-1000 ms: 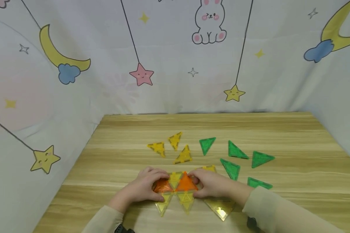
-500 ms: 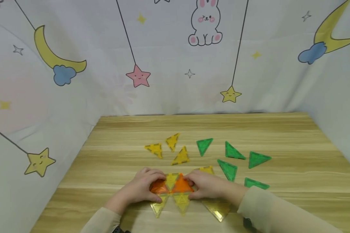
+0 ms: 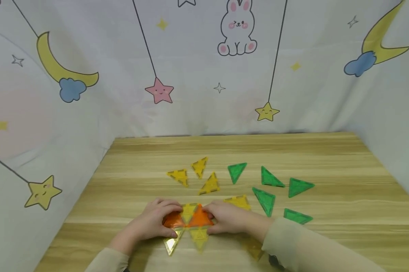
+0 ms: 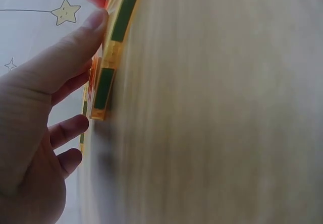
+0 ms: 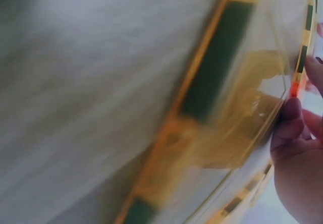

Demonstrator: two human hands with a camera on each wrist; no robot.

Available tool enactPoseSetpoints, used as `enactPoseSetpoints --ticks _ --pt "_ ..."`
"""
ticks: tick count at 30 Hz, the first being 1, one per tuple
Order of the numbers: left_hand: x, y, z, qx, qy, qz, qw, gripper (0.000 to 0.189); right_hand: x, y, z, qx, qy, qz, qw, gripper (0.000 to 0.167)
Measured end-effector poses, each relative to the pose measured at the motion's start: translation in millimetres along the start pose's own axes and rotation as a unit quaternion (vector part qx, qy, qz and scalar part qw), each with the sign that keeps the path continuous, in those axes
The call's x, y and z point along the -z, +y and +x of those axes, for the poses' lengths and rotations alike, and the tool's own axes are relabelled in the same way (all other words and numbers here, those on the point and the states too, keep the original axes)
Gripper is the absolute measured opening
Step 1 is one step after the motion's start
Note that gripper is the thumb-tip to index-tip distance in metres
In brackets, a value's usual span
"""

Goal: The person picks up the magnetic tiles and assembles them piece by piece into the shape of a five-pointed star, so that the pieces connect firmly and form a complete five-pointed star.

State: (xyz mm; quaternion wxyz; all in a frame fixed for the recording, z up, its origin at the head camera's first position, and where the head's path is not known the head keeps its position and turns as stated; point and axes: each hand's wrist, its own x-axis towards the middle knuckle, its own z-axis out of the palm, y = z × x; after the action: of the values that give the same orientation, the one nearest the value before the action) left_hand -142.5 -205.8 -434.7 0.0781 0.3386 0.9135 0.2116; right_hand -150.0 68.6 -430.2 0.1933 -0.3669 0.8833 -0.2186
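Note:
A flat group of joined translucent magnetic tiles lies between both hands in the head view. It has an orange triangle (image 3: 174, 220) at left, a yellow triangle (image 3: 189, 212) in the middle and another orange triangle (image 3: 199, 218) at right. Two more yellow triangles (image 3: 199, 237) point down from its near edge. My left hand (image 3: 153, 222) grips the left end, thumb at the near side and fingers at the far side. On the right end, my right hand (image 3: 229, 217) pinches the other orange tile. The left wrist view shows the thumb (image 4: 75, 50) against a tile edge with dark strips.
Beyond the hands lie several loose yellow triangles (image 3: 210, 184) and, to the right, several green ones (image 3: 266, 201). A bigger yellow tile (image 3: 238, 202) shows behind the right hand, and another (image 3: 253, 248) sits partly under the right forearm. A printed curtain (image 3: 197, 109) backs the wooden table (image 3: 140, 151).
Both hands have shifted left over the table together with the joined tiles. More of the yellow tile behind the right hand now shows. The loose tiles stay put; the head view has turned slightly.

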Motion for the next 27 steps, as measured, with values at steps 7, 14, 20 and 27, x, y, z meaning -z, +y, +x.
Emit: enactPoseSetpoints --ticks 7,14,20,27 --pt "5.5 -8.3 -12.4 0.026 -0.003 0.017 0.9995 0.068 -3.9 -12.4 13.4 0.007 0.002 -0.022 0.9997 0.06" --pt "15.1 -15.4 -16.9 0.042 -0.005 0.032 0.9986 0.066 -6.5 -24.6 26.2 -0.015 0.004 -0.046 0.9988 0.06" --pt "21.1 -18.9 -20.9 0.058 -0.018 0.024 0.9979 0.065 -8.6 -31.3 33.3 -0.019 0.004 -0.052 0.9984 0.062" --pt "19.7 -22.4 -27.4 0.061 -0.004 0.032 0.9976 0.066 -10.1 -33.1 37.9 -0.008 0.005 -0.058 0.9983 0.062"
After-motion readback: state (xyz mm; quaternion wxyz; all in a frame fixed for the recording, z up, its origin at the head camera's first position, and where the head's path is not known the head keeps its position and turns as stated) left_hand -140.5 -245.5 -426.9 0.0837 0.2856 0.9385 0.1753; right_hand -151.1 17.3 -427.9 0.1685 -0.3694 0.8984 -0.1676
